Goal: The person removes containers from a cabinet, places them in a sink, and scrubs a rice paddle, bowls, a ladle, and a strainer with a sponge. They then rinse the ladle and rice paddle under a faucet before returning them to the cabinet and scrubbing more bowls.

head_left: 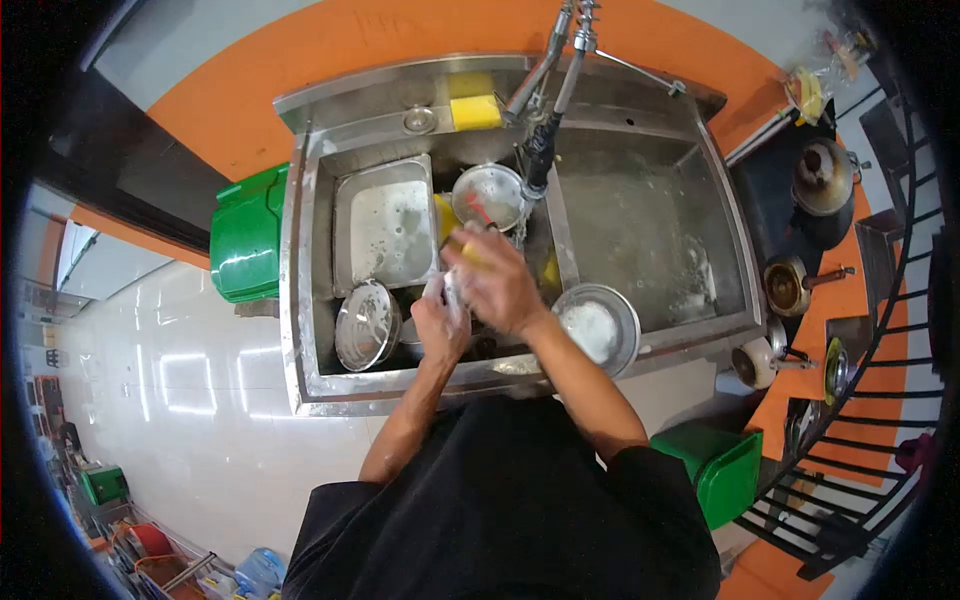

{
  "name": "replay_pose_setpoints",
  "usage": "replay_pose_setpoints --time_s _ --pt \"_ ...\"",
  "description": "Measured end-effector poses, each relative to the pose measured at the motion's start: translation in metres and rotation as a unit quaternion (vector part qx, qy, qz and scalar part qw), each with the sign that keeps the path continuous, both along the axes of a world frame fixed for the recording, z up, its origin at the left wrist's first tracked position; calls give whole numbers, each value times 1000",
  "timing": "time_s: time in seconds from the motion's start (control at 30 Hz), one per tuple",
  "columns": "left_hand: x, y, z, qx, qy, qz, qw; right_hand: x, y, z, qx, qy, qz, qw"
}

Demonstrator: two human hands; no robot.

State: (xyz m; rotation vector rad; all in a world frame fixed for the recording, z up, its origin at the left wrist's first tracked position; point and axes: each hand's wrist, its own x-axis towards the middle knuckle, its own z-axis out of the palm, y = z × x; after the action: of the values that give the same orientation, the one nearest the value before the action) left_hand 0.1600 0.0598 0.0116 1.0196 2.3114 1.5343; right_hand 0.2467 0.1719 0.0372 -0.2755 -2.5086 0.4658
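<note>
My left hand (pixel 440 322) is closed on a small, whitish, foamy item over the left sink basin. What that item is cannot be made out. My right hand (pixel 500 280) is blurred by motion just above and to the right of it, with something yellow at its fingers. Behind the hands sits a round metal bowl (pixel 487 190) with something red in it. A rectangular metal pan (pixel 385 225) of soapy water lies to their left. Below that pan, a round clear-looking container (pixel 367 325) leans in the basin. A metal bowl of white suds (pixel 597 325) rests right of my right forearm.
The right basin (pixel 640 230) holds cloudy water. A spray faucet (pixel 540 150) hangs between the basins. A yellow sponge (pixel 475 112) lies on the back ledge. Green bins (pixel 250 235) stand left and front right. Pots (pixel 787 285) sit at the right.
</note>
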Motion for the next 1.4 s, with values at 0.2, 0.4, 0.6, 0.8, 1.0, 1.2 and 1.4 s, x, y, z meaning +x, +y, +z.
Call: replay_pose_setpoints --time_s 0.2,0.4,0.6,0.8,1.0,1.2,1.4 --pt "-29 11 18 54 55 129 989 -46 -15 16 7 86 -7 996" --pt "-34 -14 -4 47 -61 86 993 -60 91 -82 -583 87 -24 807" --pt "-61 -5 -51 122 30 -252 959 -69 30 -5 -238 -104 -72 963" --pt "-34 -12 -7 151 -189 -39 969 -84 32 -14 -313 0 -83 946" --pt "-39 -5 -33 174 -248 107 947 -82 -45 -12 -244 115 16 963" --pt "-38 -20 -25 224 -295 86 925 -70 -61 -1 -7 -7 53 999" --pt "-40 -19 -2 197 -147 133 960 -89 3 14 -415 12 -51 908"
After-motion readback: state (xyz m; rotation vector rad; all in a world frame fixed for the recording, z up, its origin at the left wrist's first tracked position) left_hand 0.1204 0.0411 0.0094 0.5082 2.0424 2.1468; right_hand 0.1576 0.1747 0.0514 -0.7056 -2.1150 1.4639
